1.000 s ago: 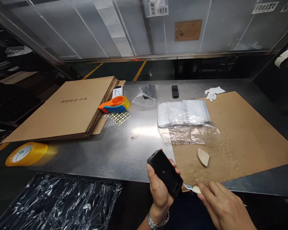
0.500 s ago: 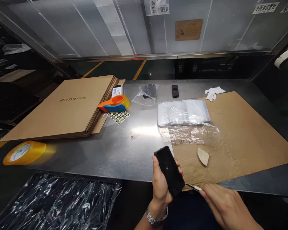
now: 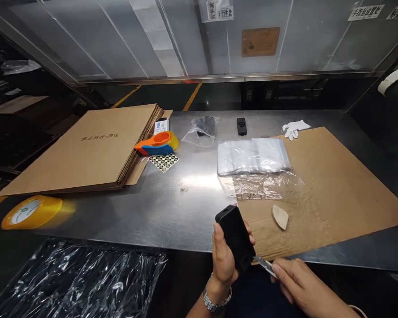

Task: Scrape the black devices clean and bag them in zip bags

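Observation:
A black rectangular plastic case point(image 3: 235, 236) is gripped in my left hand point(image 3: 223, 256), tilted with its upper end leaning away to the left. My fingers wrap round both of its sides. My right hand point(image 3: 298, 280) is closed on the pale handle of a small knife point(image 3: 264, 265). The blade's tip meets the lower right corner of the case, or lies very close to it. Just beyond my hands, a wedge-shaped beige piece point(image 3: 280, 217) rests on a cardboard sheet point(image 3: 334, 190).
A stack of clear plastic bags point(image 3: 254, 157) lies behind my hands. Farther back are a small black device point(image 3: 241, 126), a bagged dark item point(image 3: 206, 127) and a white glove point(image 3: 295, 129). Leftward are flattened cartons point(image 3: 82, 150), an orange-blue tape dispenser point(image 3: 161, 143), stickers point(image 3: 164, 162) and a yellow tape roll point(image 3: 31, 213).
The case has turned in my left hand, so its hole no longer shows and its end face does. My right hand has rotated, showing the knife blade's flat side.

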Available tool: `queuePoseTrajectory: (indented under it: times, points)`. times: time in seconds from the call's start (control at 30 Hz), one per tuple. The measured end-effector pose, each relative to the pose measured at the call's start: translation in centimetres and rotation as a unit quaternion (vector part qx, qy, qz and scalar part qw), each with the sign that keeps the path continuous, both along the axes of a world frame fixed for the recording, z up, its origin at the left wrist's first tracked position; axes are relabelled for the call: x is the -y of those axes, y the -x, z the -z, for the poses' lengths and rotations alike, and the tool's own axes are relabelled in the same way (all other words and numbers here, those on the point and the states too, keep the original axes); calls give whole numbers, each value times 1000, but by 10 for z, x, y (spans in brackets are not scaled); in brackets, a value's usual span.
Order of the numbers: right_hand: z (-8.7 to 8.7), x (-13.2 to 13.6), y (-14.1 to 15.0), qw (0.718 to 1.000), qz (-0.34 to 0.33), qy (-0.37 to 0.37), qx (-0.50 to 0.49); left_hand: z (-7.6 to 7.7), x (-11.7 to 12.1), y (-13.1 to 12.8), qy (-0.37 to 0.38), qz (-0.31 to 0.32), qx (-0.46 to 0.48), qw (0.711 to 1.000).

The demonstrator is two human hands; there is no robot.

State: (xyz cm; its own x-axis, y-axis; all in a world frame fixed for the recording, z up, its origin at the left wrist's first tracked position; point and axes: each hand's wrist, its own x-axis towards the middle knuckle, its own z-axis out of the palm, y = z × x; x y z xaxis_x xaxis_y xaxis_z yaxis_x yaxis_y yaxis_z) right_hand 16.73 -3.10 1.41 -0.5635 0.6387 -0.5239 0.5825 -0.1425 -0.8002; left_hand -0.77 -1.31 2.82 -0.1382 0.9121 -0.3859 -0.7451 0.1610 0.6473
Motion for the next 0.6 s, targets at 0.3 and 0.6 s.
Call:
queuePoseTrajectory:
  times: [0.3,0.6]
  points:
    - [-6,-6,-2,984,78,27,-159,7,-14,3,111,81,110,984]
    - [-24,-24,21,943,-103,-315,30,24,-8,-21,212,164,195,944]
